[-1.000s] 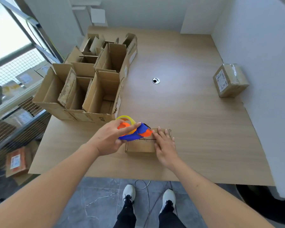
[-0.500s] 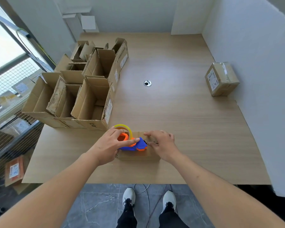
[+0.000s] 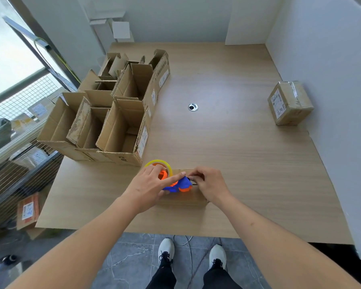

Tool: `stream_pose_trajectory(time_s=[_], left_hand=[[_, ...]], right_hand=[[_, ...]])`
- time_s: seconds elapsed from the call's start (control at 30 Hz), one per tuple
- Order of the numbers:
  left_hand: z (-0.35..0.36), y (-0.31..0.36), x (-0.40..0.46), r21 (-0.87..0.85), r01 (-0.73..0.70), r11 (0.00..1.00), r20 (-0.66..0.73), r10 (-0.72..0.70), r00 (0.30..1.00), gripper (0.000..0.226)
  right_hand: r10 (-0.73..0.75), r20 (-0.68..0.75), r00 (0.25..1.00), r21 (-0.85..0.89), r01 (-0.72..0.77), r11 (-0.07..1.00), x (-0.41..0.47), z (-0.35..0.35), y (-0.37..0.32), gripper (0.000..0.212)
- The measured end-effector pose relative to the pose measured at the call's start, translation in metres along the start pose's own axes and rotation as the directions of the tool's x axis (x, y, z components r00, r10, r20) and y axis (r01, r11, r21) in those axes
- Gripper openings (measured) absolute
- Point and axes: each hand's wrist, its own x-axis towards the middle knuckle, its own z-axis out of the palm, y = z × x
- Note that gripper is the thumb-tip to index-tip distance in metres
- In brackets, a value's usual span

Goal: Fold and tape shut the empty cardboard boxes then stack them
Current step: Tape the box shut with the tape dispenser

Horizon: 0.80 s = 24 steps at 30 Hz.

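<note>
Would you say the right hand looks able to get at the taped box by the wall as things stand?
Probably yes: bare table lies between the right hand and the taped box, though it sits far off, so a long stretch.

A round metal grommet [image 3: 193, 107] sits mid-table [image 3: 248, 155]; white shoes [image 3: 166, 250] stand on seemingly tiled floor [image 3: 131, 257].

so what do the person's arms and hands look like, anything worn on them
Both forearms are bare, no sleeves in view. The left hand and right hand have no gloves, and no rings, watch or bracelets show on them or the wrists.
</note>
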Motion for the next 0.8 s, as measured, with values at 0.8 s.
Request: stream_pose_trajectory(time_s=[0.8], left_hand=[[0.001,-0.014,0.019,-0.175,0.075,0.982,0.207,-0.038,0.978,0.073]], right_hand=[[0.508,0.212,0.835,0.201,-0.545,0.814,-0.026,-0.062,0.039,0.010]])
